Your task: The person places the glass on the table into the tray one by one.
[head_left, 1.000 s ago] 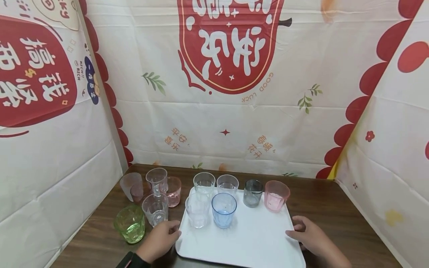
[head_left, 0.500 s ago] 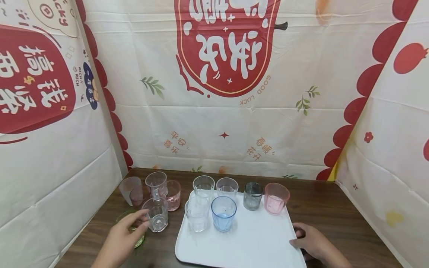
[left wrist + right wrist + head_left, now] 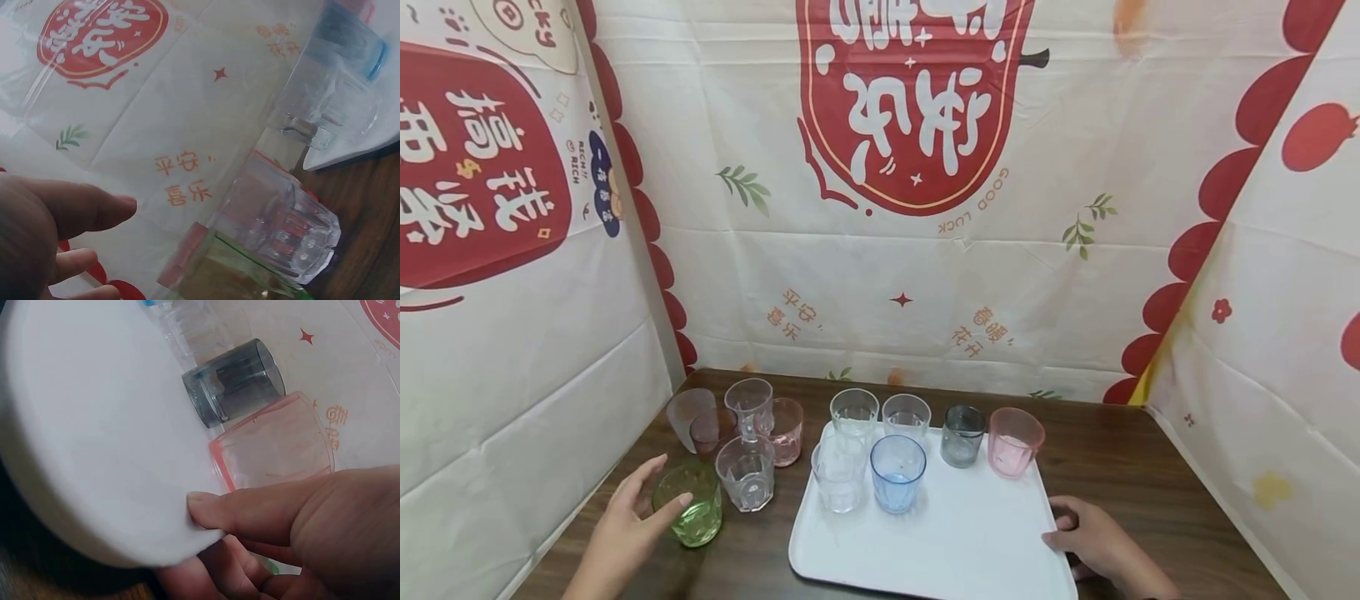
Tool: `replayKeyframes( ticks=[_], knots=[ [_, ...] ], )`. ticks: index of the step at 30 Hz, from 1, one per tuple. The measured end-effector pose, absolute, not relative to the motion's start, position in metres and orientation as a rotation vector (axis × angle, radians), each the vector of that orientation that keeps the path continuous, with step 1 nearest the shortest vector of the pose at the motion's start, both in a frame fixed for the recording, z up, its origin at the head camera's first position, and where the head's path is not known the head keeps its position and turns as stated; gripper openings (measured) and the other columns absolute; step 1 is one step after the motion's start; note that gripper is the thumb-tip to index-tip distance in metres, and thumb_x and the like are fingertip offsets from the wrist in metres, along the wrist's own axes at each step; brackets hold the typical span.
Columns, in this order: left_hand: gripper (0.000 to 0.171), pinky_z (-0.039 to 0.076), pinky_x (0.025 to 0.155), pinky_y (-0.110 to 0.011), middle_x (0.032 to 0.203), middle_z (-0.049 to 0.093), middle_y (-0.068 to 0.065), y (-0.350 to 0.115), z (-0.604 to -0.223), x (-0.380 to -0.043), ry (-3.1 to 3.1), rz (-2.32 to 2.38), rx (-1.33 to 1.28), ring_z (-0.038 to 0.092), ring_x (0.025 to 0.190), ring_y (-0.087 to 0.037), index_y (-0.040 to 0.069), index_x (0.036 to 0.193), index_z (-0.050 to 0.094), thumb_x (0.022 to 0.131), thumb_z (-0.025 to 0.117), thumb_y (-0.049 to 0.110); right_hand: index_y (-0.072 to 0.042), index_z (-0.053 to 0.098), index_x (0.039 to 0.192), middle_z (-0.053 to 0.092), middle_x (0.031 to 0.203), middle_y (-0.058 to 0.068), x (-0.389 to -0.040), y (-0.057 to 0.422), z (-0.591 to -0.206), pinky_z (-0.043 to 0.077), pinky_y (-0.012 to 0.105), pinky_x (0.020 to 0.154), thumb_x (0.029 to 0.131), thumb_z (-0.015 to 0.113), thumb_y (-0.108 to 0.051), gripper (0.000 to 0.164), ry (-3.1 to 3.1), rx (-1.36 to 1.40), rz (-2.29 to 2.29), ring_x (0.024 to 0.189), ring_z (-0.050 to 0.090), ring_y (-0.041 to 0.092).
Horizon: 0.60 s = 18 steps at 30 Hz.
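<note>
Left hand (image 3: 621,533), mine: empty, fingers spread beside green glass (image 3: 698,518) | Green glass: on tabletop (image 3: 752,558), left of white tray (image 3: 962,537), near clear glass (image 3: 748,482) | My right hand (image 3: 1096,537): pinching white tray's edge | Handling: best close evenly, avoiding clear glass

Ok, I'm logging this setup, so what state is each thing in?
White tray, bearing six glasses, pinched at its right edge.
Right grip, pinching the tray edge.
Green glass, upright on the table.
Left grip, thumb and fingers spread at the green glass, contact unclear.
Blue glass, upright on the tray.
Smoky glass, upright.
Tray's pink glass, upright.
Three clear tray glasses, upright.
Five other table glasses, upright.
</note>
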State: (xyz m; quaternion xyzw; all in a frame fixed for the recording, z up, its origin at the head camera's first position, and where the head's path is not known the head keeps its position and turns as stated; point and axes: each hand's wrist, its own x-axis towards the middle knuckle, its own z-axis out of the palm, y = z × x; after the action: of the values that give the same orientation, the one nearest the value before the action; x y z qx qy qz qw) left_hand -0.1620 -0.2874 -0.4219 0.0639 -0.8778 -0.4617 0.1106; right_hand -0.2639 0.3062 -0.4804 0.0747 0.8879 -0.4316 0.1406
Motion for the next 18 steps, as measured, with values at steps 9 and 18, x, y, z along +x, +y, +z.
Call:
replayKeyframes(
  ticks=[9,18],
  knots=[
    [0.102,0.019,0.110,-0.073,0.161,0.010,-0.036,-0.295,-0.439,-0.176,-2.600,-1.657,0.281,0.009,0.145,-0.060,0.002,0.160,-0.001,0.094,0.072,0.028,0.008,0.047,0.139,0.058,0.103,0.013,-0.256,0.305,-0.486,0.056,0.042,0.060,0.085,0.079,-0.010,0.065,2.553,0.207,-1.299,0.082,0.059,0.024],
    [0.108,0.017,0.105,-0.079,0.158,0.010,-0.037,-0.302,-0.450,-0.183,-2.605,-1.630,0.205,0.007,0.143,-0.064,0.002,0.160,-0.004,0.091,0.076,0.026,0.005,0.049,0.140,0.058,0.104,0.012,-0.259,0.304,-0.481,0.055,0.042,0.061,0.084,0.080,-0.011,0.066,2.567,0.218,-1.318,0.084,0.059,0.023]
  ],
)
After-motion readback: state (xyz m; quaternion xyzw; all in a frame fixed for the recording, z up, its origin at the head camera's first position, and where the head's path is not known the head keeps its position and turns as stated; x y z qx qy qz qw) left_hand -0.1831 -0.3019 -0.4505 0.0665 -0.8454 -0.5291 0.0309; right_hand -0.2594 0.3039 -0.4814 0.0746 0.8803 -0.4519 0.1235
